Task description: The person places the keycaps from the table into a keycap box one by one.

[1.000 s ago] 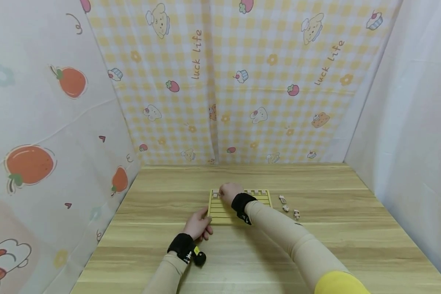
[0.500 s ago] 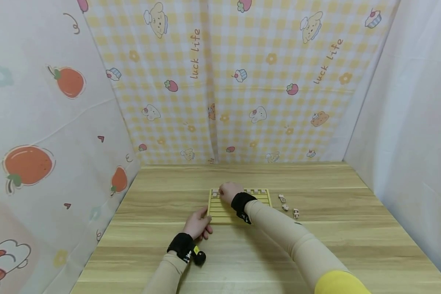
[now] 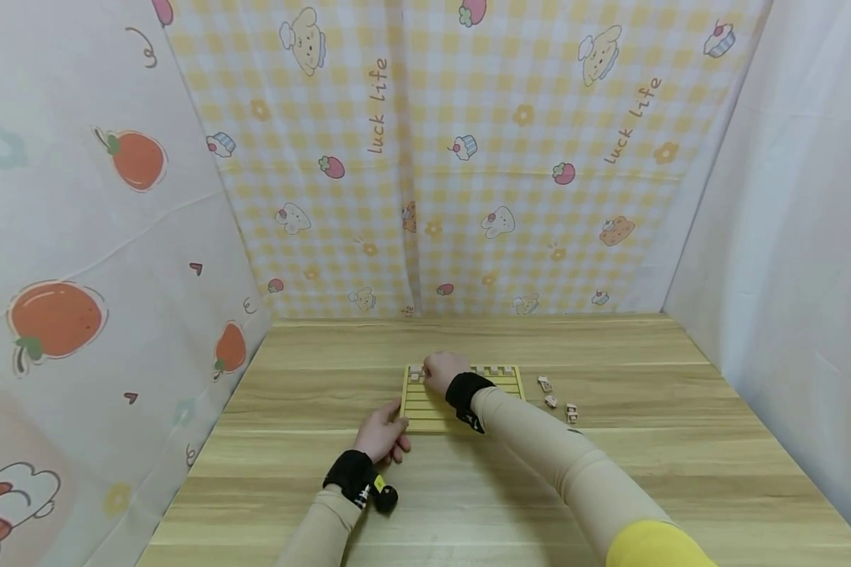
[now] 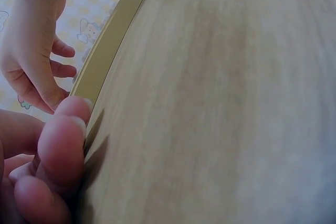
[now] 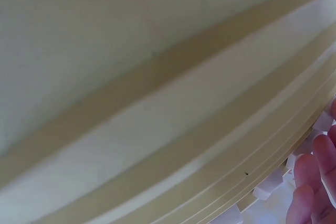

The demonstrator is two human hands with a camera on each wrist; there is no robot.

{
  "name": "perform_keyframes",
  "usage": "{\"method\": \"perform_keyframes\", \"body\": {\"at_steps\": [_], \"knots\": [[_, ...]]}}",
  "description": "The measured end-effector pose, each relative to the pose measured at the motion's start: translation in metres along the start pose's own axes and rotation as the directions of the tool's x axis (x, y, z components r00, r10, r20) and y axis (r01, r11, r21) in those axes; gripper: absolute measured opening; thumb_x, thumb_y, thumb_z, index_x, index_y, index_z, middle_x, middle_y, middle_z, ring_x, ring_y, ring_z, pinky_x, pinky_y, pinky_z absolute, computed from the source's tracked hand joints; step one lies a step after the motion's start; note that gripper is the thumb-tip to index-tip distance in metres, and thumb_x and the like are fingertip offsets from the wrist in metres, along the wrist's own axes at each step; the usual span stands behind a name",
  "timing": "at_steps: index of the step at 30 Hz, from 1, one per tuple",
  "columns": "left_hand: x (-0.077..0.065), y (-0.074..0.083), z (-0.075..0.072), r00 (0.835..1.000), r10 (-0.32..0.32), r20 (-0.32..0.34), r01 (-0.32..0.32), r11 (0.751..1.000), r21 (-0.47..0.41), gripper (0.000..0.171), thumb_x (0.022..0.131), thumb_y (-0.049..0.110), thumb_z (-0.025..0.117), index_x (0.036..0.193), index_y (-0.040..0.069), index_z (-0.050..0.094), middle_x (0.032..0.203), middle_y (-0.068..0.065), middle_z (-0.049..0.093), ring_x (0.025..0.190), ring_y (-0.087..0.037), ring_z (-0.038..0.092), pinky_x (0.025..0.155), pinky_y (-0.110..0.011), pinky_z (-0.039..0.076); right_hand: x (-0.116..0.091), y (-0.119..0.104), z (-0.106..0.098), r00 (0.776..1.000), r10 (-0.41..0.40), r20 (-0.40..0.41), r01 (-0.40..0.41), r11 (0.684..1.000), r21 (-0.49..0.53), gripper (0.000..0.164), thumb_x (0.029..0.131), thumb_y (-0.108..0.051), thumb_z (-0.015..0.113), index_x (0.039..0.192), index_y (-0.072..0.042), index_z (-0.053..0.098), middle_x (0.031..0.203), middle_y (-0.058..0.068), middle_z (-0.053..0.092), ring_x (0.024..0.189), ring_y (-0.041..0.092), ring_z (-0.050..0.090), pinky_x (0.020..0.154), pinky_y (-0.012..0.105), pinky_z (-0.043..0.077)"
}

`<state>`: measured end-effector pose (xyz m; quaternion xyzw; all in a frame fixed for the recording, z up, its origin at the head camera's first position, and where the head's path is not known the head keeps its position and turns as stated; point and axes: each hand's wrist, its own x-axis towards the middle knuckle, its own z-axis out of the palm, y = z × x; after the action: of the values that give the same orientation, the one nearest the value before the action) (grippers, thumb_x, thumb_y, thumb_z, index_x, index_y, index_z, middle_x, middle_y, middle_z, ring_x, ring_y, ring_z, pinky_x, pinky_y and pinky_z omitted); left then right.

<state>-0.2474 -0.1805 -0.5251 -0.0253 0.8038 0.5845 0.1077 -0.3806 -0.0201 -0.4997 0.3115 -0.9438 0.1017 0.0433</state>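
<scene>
A light wooden surface (image 3: 723, 472) with long brown grain reaches back to a yellow-and-white checked cloth (image 3: 503, 260) printed with cartoon animals, cupcakes and strawberries. A white cloth with orange fruit (image 3: 177, 220) hangs on the left, a plain white cloth (image 3: 773, 205) on the right. A flat, ridged yellow tray (image 3: 425, 410) lies near the middle of the surface, small pale blocks (image 3: 508, 370) along its far row. The person's left hand (image 3: 381, 433) grasps its near left corner; the right hand (image 3: 445, 372) bends over its far left part, and whether that grip holds a block cannot be told. Loose pale pieces (image 3: 572, 413) lie just right of the tray, well apart from the surface's right edge. A strip of wood separates tray and back edge; a beige sleeve (image 3: 567, 465) crosses the near right corner.
</scene>
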Motion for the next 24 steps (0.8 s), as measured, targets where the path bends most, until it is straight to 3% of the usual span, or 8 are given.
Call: {"method": "perform_keyframes", "body": {"at_steps": [8, 24], "knots": [[0.0024, -0.0001, -0.0016, 1.0, -0.001, 0.0, 0.001, 1.0, 0.005, 0.057, 0.101, 0.017, 0.048, 0.153, 0.005, 0.026, 0.062, -0.007, 0.064, 0.042, -0.012, 0.054, 0.036, -0.024, 0.038, 0.0012, -0.0002, -0.0015, 1.0, 0.019, -0.021, -0.019, 1.0, 0.016, 0.03, 0.086, -0.01, 0.062, 0.06, -0.02, 0.05, 0.057, -0.008, 0.044, 0.05, 0.009, 0.037, 0.047, 0.026, 0.031], [0.0017, -0.003, 0.001, 1.0, -0.019, -0.015, 0.019, 1.0, 0.016, 0.059, 0.101, 0.017, 0.049, 0.153, 0.006, 0.026, 0.063, -0.007, 0.064, 0.042, -0.012, 0.054, 0.036, -0.024, 0.038, -0.0023, -0.0045, -0.0094, 0.999, 0.039, 0.025, -0.04, 0.999, 0.019, 0.025, 0.086, -0.011, 0.064, 0.065, -0.019, 0.055, 0.062, -0.008, 0.051, 0.053, 0.009, 0.042, 0.05, 0.026, 0.035]]}}
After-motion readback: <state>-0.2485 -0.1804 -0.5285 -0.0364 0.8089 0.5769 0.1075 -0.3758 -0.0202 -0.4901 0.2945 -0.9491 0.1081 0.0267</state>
